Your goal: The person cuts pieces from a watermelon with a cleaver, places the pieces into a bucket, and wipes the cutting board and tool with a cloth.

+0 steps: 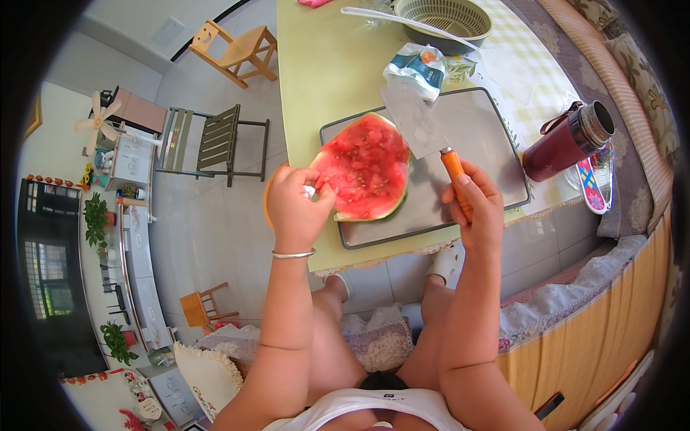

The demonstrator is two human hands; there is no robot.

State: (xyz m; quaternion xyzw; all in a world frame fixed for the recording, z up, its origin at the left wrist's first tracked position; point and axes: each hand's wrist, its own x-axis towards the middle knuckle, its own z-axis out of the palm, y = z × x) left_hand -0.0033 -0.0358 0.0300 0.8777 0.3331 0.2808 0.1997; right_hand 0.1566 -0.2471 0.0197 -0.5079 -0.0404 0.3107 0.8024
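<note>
watermelon slice [365, 167] edge pinched by left fingers [314, 188]; right fingers [466, 188] grip, hiding most of the cleaver's orange handle [451, 162].

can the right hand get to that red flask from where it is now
Probably yes. The right hand is shut on the orange-handled knife, and the red flask lies just to its right by the grey cutting board. Nothing stands between them, though the knife fills that hand.

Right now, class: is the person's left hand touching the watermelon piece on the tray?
Touching. The head view shows the left hand with its fingers pressed against the red flesh at the left edge of the watermelon piece.
</note>
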